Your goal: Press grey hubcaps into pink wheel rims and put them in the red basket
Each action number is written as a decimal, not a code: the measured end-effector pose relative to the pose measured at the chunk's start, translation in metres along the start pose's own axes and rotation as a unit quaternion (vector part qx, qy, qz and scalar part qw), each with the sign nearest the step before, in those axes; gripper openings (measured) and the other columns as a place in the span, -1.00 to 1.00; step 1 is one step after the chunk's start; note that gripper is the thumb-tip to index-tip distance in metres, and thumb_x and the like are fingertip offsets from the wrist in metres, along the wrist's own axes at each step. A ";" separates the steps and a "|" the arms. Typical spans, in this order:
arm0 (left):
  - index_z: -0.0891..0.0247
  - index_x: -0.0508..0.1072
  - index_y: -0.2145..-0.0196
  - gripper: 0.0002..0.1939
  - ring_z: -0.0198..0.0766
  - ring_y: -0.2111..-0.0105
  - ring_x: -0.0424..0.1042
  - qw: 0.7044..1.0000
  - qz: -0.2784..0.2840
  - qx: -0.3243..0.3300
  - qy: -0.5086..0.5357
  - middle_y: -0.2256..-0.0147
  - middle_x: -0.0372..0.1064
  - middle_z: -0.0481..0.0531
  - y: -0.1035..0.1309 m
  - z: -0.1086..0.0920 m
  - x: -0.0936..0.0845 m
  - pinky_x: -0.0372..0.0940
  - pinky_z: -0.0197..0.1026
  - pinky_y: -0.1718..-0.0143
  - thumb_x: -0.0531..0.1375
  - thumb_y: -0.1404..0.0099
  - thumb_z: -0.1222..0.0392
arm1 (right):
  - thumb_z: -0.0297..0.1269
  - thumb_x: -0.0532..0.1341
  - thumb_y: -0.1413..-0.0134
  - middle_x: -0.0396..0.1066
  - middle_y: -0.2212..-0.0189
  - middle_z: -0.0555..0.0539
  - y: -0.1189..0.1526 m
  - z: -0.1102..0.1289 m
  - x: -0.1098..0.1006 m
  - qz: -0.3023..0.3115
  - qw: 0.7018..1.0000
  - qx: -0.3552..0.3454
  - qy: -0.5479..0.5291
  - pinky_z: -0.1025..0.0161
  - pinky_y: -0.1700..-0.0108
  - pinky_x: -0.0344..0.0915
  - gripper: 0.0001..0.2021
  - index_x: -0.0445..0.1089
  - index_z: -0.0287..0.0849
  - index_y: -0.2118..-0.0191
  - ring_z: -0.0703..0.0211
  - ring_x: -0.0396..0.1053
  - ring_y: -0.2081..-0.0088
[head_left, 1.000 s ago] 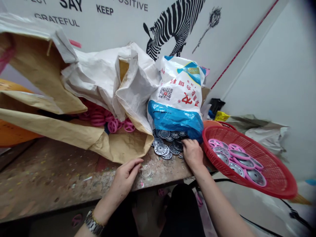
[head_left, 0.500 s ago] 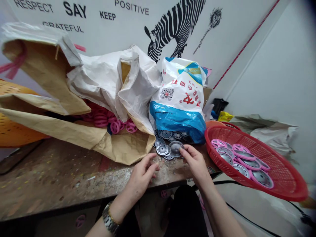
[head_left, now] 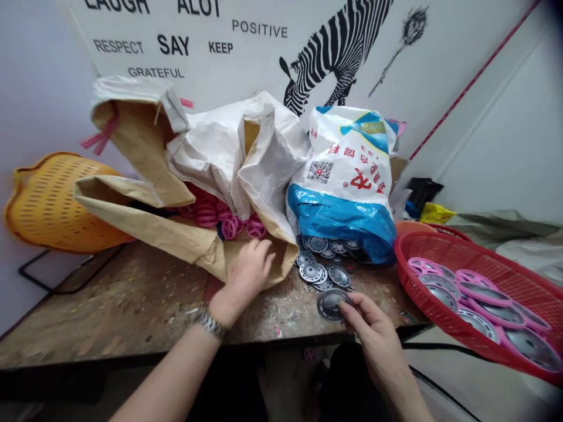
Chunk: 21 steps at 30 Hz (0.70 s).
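Note:
Between thumb and fingers, my right hand (head_left: 373,325) grips a round grey hubcap-like disc (head_left: 329,305) over the front of the bench. My left hand (head_left: 250,268), fingers apart and holding nothing, is over the mouth of a paper sack (head_left: 176,237). Just beyond its fingertips, pink spoked rings (head_left: 229,227) lie heaped inside the sack. More silver-grey discs (head_left: 310,271) are piled on the bench, spilling from under a white and blue plastic bag (head_left: 343,205).
On the right, a red basket (head_left: 417,293) holds several pink rings fitted with grey discs (head_left: 479,324). An orange perforated basket (head_left: 61,199) lies tipped at the left. The worn wooden bench (head_left: 145,310) ends close to my legs. A zebra picture covers the wall behind.
My left hand has moved from the bench edge up and left to the sack's mouth. My right hand has drawn the disc away from the pile, nearer to me. The view has turned left.

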<state>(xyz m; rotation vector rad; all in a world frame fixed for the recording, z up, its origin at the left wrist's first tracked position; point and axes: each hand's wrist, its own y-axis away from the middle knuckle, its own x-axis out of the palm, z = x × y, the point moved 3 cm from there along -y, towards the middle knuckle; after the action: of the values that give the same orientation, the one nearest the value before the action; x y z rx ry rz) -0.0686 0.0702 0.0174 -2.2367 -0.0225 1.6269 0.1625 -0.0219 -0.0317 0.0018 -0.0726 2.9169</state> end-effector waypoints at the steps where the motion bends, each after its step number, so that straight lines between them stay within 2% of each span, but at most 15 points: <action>1: 0.36 0.42 -0.04 -0.72 -0.02 0.01 0.43 1.000 -0.003 -0.014 -0.024 0.03 0.40 0.27 -0.014 0.007 0.000 0.35 -0.06 0.01 0.07 -0.42 0.31 | 0.11 0.40 0.10 0.44 0.47 -0.01 0.002 -0.001 0.001 0.001 1.000 0.004 -0.003 0.28 0.35 0.24 -0.62 0.50 -0.14 0.37 0.20 0.27 0.43; 5: 0.44 0.39 -0.10 -0.65 0.04 0.00 0.45 0.995 0.006 -0.060 -0.084 -0.02 0.37 0.37 -0.063 0.021 0.006 0.41 -0.01 0.09 0.00 -0.42 0.44 | 0.12 0.40 0.12 0.41 0.52 0.00 0.012 -0.003 0.008 0.025 0.999 0.025 0.001 0.30 0.42 0.22 -0.61 0.50 -0.14 0.39 0.22 0.25 0.48; 8: 0.36 0.39 -0.09 -0.70 -0.05 0.01 0.46 0.992 0.017 -0.075 -0.102 -0.05 0.38 0.24 -0.084 0.024 0.014 0.44 0.01 0.08 0.13 -0.44 0.30 | 0.13 0.39 0.11 0.40 0.52 0.00 0.020 -0.003 0.009 0.041 0.998 0.037 0.006 0.29 0.44 0.23 -0.61 0.50 -0.13 0.41 0.21 0.26 0.49; 10: 0.32 0.39 -0.09 -0.69 -0.11 0.05 0.47 0.991 0.027 -0.070 -0.107 -0.05 0.39 0.17 -0.088 0.026 0.019 0.45 0.02 0.07 0.19 -0.43 0.22 | 0.14 0.40 0.14 0.40 0.52 -0.01 0.024 -0.004 0.006 0.035 0.998 0.045 0.009 0.29 0.44 0.24 -0.60 0.50 -0.13 0.42 0.20 0.26 0.49; 12: 0.36 0.40 -0.07 -0.72 -0.11 0.09 0.51 0.992 0.036 -0.056 -0.108 -0.03 0.40 0.22 -0.084 0.029 0.022 0.45 -0.03 0.10 0.13 -0.44 0.28 | 0.15 0.41 0.15 0.40 0.53 0.00 0.026 -0.006 0.000 0.021 0.998 0.050 0.015 0.29 0.44 0.25 -0.60 0.50 -0.12 0.42 0.20 0.26 0.50; 15: 0.41 0.45 0.00 -0.71 -0.08 0.17 0.55 0.993 0.049 -0.025 -0.105 0.03 0.41 0.32 -0.066 0.032 0.021 0.43 -0.12 0.17 0.02 -0.42 0.44 | 0.16 0.39 0.13 0.38 0.54 0.00 0.027 -0.010 -0.006 0.019 0.998 0.056 0.023 0.28 0.43 0.24 -0.60 0.50 -0.12 0.43 0.19 0.25 0.49; 21: 0.30 0.47 0.08 -0.72 -0.20 0.21 0.53 0.994 0.057 0.040 -0.084 0.06 0.38 0.18 -0.012 0.033 0.007 0.43 -0.21 0.15 0.01 -0.41 0.42 | 0.18 0.39 0.11 0.38 0.49 -0.02 0.024 -0.018 -0.002 0.033 0.996 0.076 -0.016 0.29 0.37 0.23 -0.58 0.49 -0.12 0.42 0.18 0.24 0.42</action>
<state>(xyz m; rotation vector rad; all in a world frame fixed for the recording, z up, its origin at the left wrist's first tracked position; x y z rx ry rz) -0.0938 0.0919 0.0059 -2.0703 0.1265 1.8378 0.1594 -0.0445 -0.0508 0.0732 0.1481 2.9810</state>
